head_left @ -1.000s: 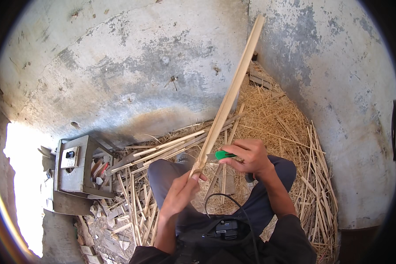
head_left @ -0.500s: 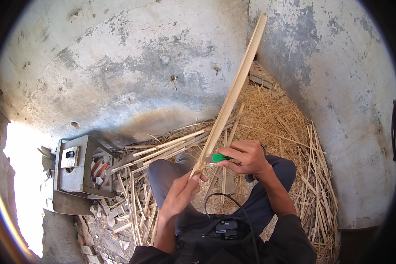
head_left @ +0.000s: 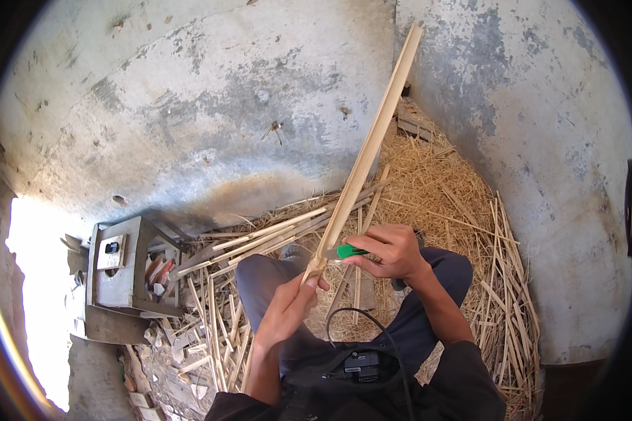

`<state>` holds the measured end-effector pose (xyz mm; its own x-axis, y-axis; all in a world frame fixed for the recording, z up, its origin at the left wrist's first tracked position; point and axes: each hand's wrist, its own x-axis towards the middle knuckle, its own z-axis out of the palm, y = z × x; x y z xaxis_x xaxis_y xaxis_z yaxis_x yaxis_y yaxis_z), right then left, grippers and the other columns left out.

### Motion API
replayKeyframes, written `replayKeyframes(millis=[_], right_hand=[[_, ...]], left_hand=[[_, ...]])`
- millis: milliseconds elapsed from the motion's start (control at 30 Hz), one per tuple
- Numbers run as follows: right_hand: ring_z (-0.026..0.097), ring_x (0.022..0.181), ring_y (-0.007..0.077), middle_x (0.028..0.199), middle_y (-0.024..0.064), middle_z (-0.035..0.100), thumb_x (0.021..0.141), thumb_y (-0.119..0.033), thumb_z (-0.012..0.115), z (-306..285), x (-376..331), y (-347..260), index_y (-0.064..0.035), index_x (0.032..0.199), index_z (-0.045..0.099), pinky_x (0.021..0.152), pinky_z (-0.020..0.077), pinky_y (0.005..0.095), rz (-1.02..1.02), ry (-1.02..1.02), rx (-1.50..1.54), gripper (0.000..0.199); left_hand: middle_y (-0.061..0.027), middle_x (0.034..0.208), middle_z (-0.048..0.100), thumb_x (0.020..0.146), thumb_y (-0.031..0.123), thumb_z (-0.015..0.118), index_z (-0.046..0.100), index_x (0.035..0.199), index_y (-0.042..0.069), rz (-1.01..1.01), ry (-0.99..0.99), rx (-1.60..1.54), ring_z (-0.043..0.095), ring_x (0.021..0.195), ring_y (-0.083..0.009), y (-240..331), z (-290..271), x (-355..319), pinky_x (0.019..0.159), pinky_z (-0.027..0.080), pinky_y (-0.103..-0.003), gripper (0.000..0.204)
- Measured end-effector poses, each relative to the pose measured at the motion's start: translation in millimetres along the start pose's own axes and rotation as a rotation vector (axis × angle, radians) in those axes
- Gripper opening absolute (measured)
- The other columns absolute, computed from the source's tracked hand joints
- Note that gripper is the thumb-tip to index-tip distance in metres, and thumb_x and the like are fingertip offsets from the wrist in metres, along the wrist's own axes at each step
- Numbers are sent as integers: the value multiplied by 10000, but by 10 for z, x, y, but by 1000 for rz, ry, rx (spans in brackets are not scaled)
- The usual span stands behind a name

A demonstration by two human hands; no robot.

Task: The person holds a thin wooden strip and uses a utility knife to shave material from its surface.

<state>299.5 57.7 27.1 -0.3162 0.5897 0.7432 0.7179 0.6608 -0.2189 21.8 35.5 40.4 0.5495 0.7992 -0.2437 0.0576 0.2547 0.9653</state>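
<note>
A long pale strip of split bamboo slants up and away from me, its far end high before the wall. My left hand is closed round its near end, just below a thickened knot. My right hand grips a knife by its green handle. The short blade points left and meets the strip's right edge just above the knot. How deep the blade sits in the bamboo I cannot tell.
A wooden stool-like box holding small items stands at the left. Loose strips lie ahead of my knees, with more at the right. Shavings heap in the corner by the worn wall. A black cable loops over my lap.
The far end of the bamboo strip has shifted slightly left and down. My right hand and the knife have moved barely to the left; the left hand keeps its hold.
</note>
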Motion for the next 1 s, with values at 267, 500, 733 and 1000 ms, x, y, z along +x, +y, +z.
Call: replayKeyframes(millis=[267, 500, 733, 1000], right_hand=[[671, 594, 196, 772, 2, 700, 876, -400, 882, -25, 17, 27, -132, 1058, 815, 524, 503, 332, 125, 74, 53, 331], [693, 616, 212, 810, 26, 730, 902, -380, 872, 26, -8, -60, -114, 1083, 814, 536, 521, 345, 108, -21, 121, 327], [705, 618, 213, 834, 24, 744, 915, -390, 863, 156, -38, -182, -105, 1085, 810, 535, 526, 351, 179, 21, 160, 337], [725, 635, 218, 830, 28, 748, 921, -391, 860, 194, -53, -227, -100, 1066, 805, 550, 552, 348, 216, 42, 185, 330]], left_hand=[[117, 708, 341, 1200, 298, 471, 650, 1176, 48, -97, -26, -174, 284, 594, -6, -88, -41, 16, 531, 211, -233, 308], [102, 731, 373, 1196, 263, 459, 647, 1165, 48, 1, 24, -47, 308, 633, -12, -145, 32, 64, 561, 243, -234, 287], [80, 746, 412, 1188, 249, 461, 627, 1109, 55, 5, 70, -30, 336, 654, -29, -77, 73, 90, 583, 278, -245, 267], [79, 735, 403, 1188, 256, 463, 626, 1073, 54, 59, 101, -10, 322, 643, -32, -113, 99, 146, 573, 266, -240, 284]])
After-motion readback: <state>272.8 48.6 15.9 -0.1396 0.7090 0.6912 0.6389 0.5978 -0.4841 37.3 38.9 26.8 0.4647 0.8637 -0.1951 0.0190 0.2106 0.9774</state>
